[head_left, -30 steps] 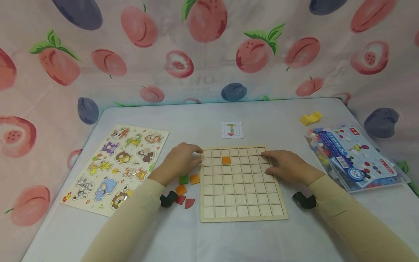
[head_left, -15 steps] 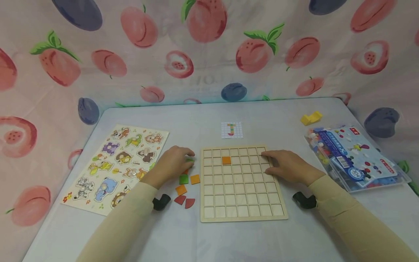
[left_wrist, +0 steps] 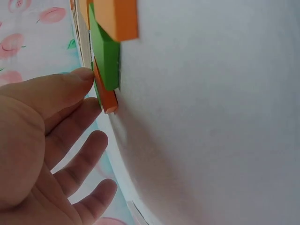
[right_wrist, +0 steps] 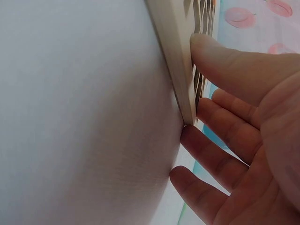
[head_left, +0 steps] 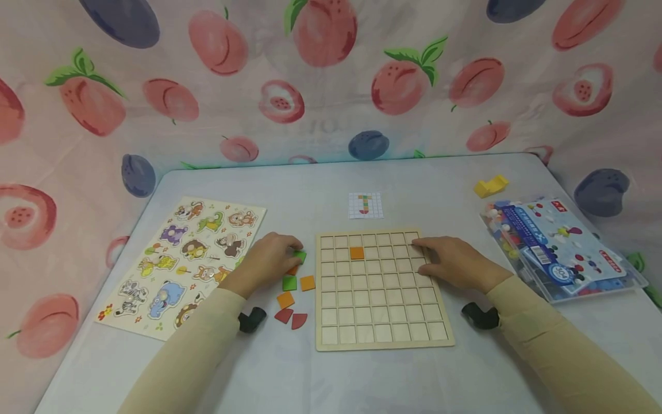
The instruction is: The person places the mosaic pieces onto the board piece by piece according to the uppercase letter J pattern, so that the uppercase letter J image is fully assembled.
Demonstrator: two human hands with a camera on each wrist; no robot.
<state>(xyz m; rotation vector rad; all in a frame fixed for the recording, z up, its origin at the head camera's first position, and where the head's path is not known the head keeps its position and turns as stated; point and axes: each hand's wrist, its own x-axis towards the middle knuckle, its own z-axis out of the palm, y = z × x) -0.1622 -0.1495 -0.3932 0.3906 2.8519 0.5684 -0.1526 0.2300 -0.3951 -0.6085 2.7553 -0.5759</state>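
Beside the wooden grid board, my left hand has thumb and index finger around a green square tile, the other fingers loosely spread. An orange tile lies right by the thumb, partly hidden in the head view. Nearer me are another green tile, two orange tiles and two red quarter-round pieces. One orange square sits in a cell of the board's second row. My right hand rests at the board's right edge, thumb on the rim, fingers relaxed.
A small card printed with a coloured grid pattern lies behind the board. To the left is an animal puzzle board. A plastic box of small coloured parts stands at right, with a yellow piece behind it.
My left hand has moved left from the grid board's left edge to the loose tiles, its fingers now at the green one. My right hand has stayed at the board's edge.
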